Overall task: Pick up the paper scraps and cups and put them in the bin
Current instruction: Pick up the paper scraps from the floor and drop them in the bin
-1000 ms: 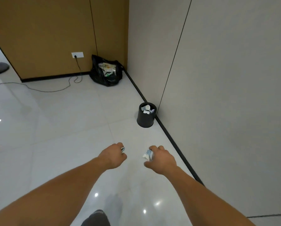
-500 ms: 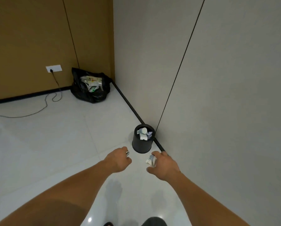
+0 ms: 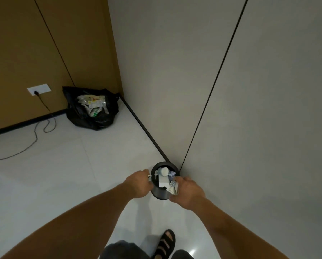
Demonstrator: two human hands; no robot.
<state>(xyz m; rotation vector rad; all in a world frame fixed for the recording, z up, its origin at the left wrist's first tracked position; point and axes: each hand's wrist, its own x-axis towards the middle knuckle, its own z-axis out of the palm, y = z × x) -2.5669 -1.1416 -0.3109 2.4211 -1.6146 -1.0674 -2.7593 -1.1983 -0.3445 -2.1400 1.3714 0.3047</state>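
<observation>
Nearest to us, a foot in a black sandal [image 3: 165, 242] stands on the white floor [image 3: 63, 184]. We judge that the step in hand is the drop, because both hands are at the bin [image 3: 160, 193], which stands on the floor against the foot of the grey wall. The right hand [image 3: 189, 192] is at the bin's right rim, its fingers curled round a crumpled paper scrap [image 3: 173, 187] that sticks out toward the opening. The left hand [image 3: 137, 185] is just beside the left rim with its fingers clenched. A small white scrap [image 3: 149, 177] shows at its fingertips, so it seems to pinch it. Inside the bin a white cup [image 3: 164, 171] and more paper lie rather high. The next move calls for bringing the hands over the narrow opening and loosening the fingers. Farther away, in the floor's corner, sits an open black rubbish bag [image 3: 91, 118].
</observation>
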